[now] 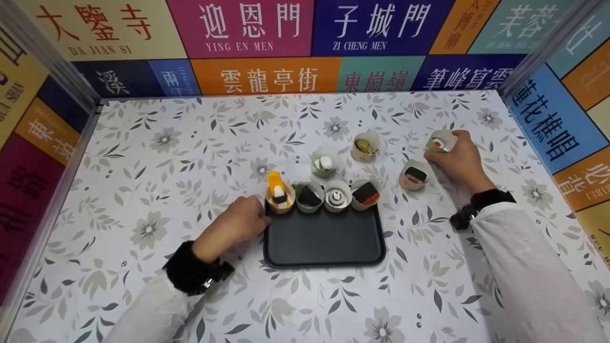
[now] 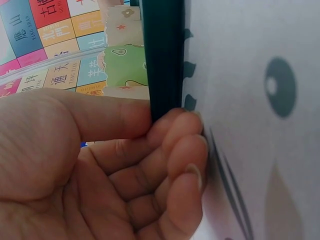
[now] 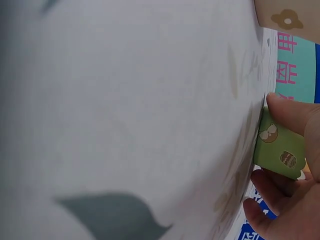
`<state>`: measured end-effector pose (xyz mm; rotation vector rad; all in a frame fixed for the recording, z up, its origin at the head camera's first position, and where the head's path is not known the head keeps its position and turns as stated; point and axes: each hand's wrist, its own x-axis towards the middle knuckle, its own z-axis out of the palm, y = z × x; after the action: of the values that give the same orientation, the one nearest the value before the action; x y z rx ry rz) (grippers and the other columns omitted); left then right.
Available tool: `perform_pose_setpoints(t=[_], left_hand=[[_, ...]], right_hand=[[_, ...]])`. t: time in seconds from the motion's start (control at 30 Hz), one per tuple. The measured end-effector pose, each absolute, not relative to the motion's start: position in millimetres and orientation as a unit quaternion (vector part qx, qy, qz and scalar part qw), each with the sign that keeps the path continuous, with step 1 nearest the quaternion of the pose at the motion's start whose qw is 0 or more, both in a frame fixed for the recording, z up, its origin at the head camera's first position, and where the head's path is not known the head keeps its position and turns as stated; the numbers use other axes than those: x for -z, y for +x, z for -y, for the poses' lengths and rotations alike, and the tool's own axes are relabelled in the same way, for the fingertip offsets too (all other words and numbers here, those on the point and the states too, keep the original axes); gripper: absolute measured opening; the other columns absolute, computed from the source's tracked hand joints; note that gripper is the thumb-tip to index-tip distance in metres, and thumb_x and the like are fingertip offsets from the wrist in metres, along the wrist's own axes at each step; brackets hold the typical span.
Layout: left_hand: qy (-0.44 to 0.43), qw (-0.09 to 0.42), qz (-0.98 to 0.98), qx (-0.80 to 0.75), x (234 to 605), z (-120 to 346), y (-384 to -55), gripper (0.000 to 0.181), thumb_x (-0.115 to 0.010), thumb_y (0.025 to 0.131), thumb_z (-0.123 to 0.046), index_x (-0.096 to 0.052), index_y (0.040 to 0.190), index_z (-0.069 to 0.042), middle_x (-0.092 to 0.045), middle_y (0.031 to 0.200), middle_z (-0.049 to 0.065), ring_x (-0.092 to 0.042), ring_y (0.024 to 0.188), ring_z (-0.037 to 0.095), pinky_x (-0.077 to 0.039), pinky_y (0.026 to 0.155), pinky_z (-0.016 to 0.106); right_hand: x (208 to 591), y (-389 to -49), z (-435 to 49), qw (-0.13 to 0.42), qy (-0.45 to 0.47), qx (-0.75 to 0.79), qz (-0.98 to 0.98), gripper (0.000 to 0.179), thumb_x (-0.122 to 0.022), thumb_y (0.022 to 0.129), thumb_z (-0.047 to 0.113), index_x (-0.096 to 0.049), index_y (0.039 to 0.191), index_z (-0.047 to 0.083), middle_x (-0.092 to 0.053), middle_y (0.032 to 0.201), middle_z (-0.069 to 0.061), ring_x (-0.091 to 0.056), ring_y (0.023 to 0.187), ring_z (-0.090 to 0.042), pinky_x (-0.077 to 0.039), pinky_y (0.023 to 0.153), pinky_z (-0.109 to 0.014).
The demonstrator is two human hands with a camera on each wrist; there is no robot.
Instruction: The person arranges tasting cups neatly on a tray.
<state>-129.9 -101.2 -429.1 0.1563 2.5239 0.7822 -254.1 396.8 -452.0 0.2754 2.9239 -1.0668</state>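
My left hand (image 1: 238,221) pinches the left rim of a black tray (image 1: 324,238) between thumb and fingers; the left wrist view shows the tray's edge (image 2: 165,60) there. At the upper right, my right hand (image 1: 460,157) grips a green paper cup (image 3: 280,145) with a small white-and-red sushi piece in it, low at the tabletop. Along the tray's far edge stand several paper cups: one with an orange-topped sushi (image 1: 276,183), one with a black triangular piece (image 1: 310,195), one with a round swirled roll (image 1: 337,196), and one with a black-and-red piece (image 1: 366,194).
Behind the tray stand a green cup with a white piece (image 1: 325,163) and a beige cup with an olive-brown piece (image 1: 365,146). Another beige cup (image 1: 412,177) stands beside my right hand. Lettered panels (image 1: 262,28) wall the flower-patterned table (image 1: 209,143).
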Motion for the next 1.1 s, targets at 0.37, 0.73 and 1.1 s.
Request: perform_pose_setpoints(t=[0.37,0.73,1.1], left_hand=[[0.068,0.239,-0.925,-0.287,430.5,102.5,-129.3,0.038,-0.068,0.097,-0.013,-0.057,0.060,-0.011,-0.051,0.060,0.000,-0.050,0.057,0.019,-0.039,0.054,0.031],[0.064,0.241,-0.925,-0.286,429.4,102.1,-128.7,0.039,-0.068,0.096,-0.013,-0.055,0.060,-0.012,-0.052,0.061,0.001,-0.050,0.057,0.020,-0.039,0.053,0.031],[0.060,0.242,-0.922,-0.296,428.3,102.6,-127.2,0.028,-0.065,0.097,-0.013,-0.059,0.070,-0.009,-0.054,0.069,0.004,-0.053,0.062,0.022,-0.040,0.056,0.033]], right_hand=[[440.2,-248.2,-398.5,-0.001,0.097,0.352,-0.931,0.101,-0.082,0.090,0.033,-0.019,0.159,-0.004,-0.048,0.143,-0.033,-0.052,0.124,-0.041,-0.043,0.104,-0.050],[416.2,-228.6,-391.7,-0.022,0.069,0.346,-0.935,0.095,-0.084,0.088,0.039,-0.029,0.154,-0.003,-0.053,0.138,-0.026,-0.054,0.118,-0.035,-0.043,0.092,-0.039],[395.2,-196.3,-380.6,-0.051,0.034,0.379,-0.923,0.088,-0.083,0.089,0.043,-0.034,0.152,0.005,-0.055,0.133,-0.010,-0.058,0.094,-0.010,-0.045,0.074,-0.021]])
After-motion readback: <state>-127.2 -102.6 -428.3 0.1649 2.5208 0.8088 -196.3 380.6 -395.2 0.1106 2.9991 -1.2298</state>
